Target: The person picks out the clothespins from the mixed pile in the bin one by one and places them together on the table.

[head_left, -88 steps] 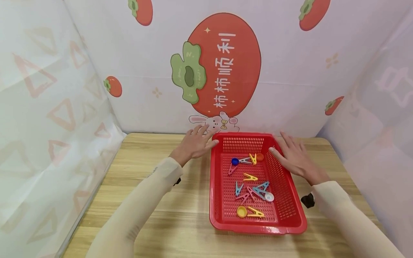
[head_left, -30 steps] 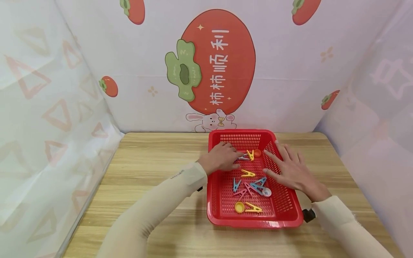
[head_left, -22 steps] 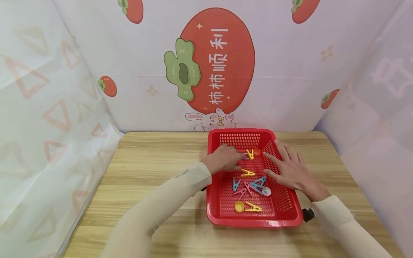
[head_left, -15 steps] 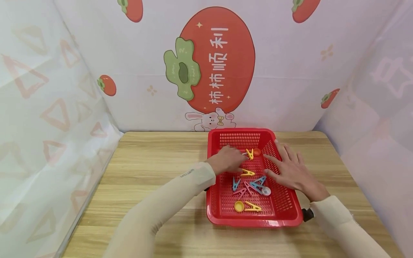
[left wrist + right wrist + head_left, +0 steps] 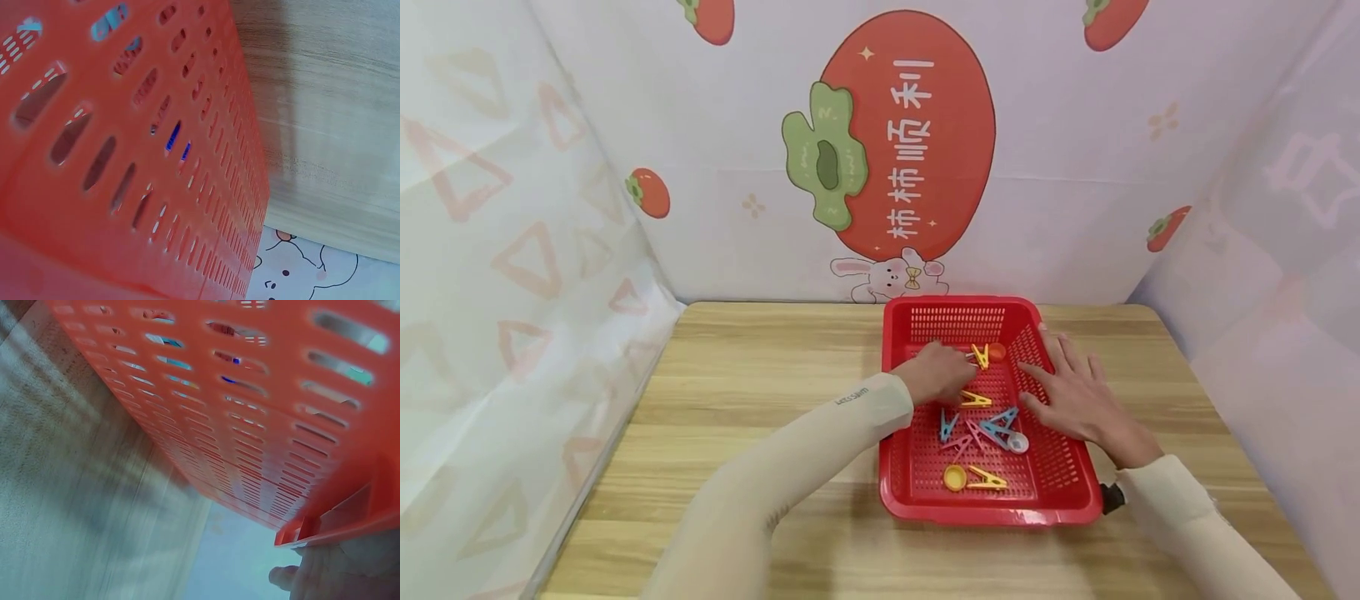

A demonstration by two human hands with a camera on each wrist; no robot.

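A red plastic basket (image 5: 891, 492) holds clothespins and small bottle caps. My left hand (image 5: 937, 372) reaches down inside it at the back left, fingers bent downward and mostly hidden. Just past them shows the tip of a grey clothespin (image 5: 972, 358); I cannot tell whether the fingers grip it. Something blue (image 5: 174, 137) shows through the slots in the left wrist view. My right hand (image 5: 1072, 397) lies over the basket's right rim, fingers spread. Near the left hand are a yellow clothespin (image 5: 981, 357), an orange cap (image 5: 997, 352) and another yellow clothespin beneath.
Farther forward in the basket lie blue clothespins (image 5: 947, 426), pink clothespins (image 5: 958, 443), a white cap (image 5: 1018, 442), a yellow cap (image 5: 955, 477) and a yellow clothespin (image 5: 987, 479). The basket stands on a wooden table (image 5: 760, 358) with printed cloth (image 5: 737, 242) behind and at both sides.
My left hand has come from outside the left rim into the basket, covering the blue cap and a pink clothespin, and has edged right. The right hand has settled lower over the right rim.
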